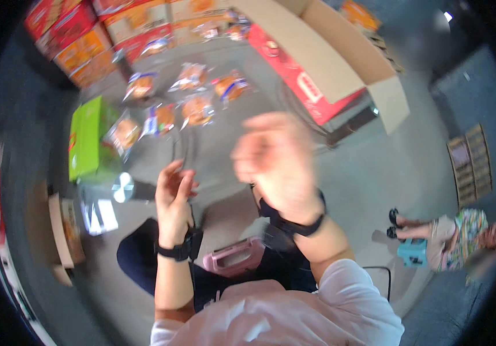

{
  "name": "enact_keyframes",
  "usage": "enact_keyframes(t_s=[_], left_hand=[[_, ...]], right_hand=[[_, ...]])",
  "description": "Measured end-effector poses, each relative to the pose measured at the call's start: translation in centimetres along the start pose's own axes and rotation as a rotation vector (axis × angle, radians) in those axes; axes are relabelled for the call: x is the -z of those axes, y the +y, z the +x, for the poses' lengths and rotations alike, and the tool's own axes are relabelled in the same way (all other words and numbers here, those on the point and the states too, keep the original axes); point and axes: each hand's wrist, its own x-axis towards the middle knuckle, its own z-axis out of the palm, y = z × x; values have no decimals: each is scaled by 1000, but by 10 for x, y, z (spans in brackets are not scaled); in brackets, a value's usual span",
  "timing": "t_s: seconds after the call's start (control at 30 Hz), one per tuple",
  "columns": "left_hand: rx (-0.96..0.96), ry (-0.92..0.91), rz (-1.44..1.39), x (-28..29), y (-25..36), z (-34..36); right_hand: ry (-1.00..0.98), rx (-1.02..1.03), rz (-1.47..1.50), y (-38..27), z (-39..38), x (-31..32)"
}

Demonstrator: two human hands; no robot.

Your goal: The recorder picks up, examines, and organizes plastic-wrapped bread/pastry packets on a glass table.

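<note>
My left hand (176, 190) is raised near the front of a glass table (230, 69), fingers loosely curled and apart, holding nothing I can see. My right hand (268, 158) is raised to its right, smeared by motion; its grip is unclear. Beyond my hands lie several clear packets of round baked food (196, 109). A bright green box (89, 138) stands at the table's left, beside a packet (125, 132). A long red carton (294, 69) with open cardboard flaps rests at the back right.
Red and orange boxes (80, 55) are stacked at the back left. An open cardboard box (66, 230) is at far left. A seated person (455, 236) is at right, near flattened cardboard (467, 164). A pink object (233, 256) lies between my legs.
</note>
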Motion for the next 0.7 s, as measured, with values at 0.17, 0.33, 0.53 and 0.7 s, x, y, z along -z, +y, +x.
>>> enact_keyframes(t_s=[0.17,0.33,0.53,0.7], left_hand=[[-54,-29,187,12,-15,41],[-189,-46,508,6,-30,85],[-179,-83,704,7,-43,128],[-314,-49,914,12,-54,138]], right_hand=[[107,-112,-742,103,31,89],[185,-119,-1027,131,58,120],[123,-57,-1371,154,68,137],[54,-135,-1363,165,75,130]])
